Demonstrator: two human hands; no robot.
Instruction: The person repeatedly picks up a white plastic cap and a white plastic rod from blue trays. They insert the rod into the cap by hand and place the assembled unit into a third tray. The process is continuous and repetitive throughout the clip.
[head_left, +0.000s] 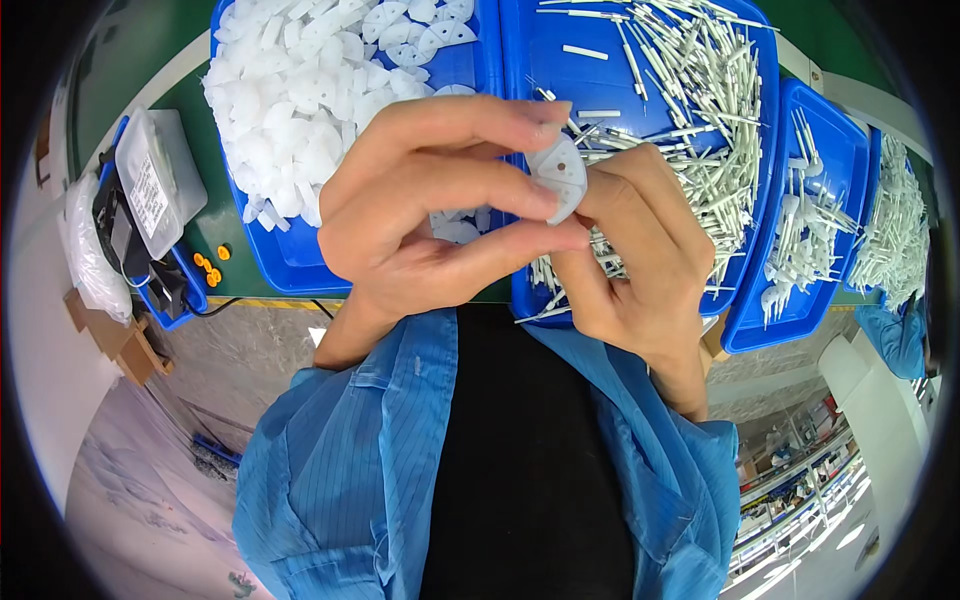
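My left hand (410, 215) pinches a white, translucent plastic piece (566, 168) between thumb and fingertips. The piece is rounded, with a small dark hole and faint ribs on its face. Close against its right edge is my right hand (650, 255), fingers curled and closed. What those fingertips grip, if anything, is hidden behind the piece and the knuckles. Both hands are raised over the inner edges of two blue trays. Many similar white plastic pieces (285, 110) are heaped in the left tray (295, 262).
Slim white rods with metal tips (700, 120) lie in the right tray (545, 70). A smaller blue tray (745, 325) holds rods joined to white pieces (800, 235); more rods (893, 225) lie beyond. At left are a clear plastic box (160, 180) and several yellow parts (212, 272).
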